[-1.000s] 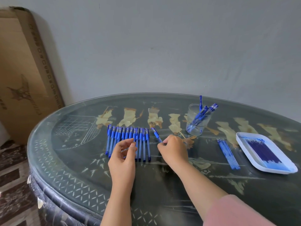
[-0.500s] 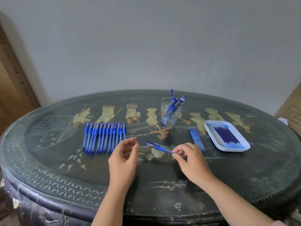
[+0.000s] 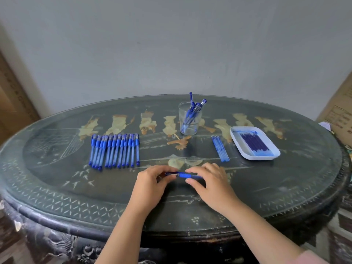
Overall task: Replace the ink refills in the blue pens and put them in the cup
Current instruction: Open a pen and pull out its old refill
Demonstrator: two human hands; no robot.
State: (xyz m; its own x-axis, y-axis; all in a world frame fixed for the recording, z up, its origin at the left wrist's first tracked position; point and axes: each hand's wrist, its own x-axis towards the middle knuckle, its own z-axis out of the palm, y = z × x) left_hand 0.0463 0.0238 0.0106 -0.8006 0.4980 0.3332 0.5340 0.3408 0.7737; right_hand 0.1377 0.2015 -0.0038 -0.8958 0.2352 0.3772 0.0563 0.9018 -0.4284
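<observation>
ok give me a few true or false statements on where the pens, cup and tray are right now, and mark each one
1. The left hand and right hand both grip one blue pen. True.
2. The glass cup is empty. False: several finished pens stand in it.
3. A row of blue pens lies left of the cup. True.
4. The white tray sits between the row and the cup. False: it sits at the right, past the cup, with dark refills in it.
5. A few loose refills lie between cup and tray. True.
</observation>
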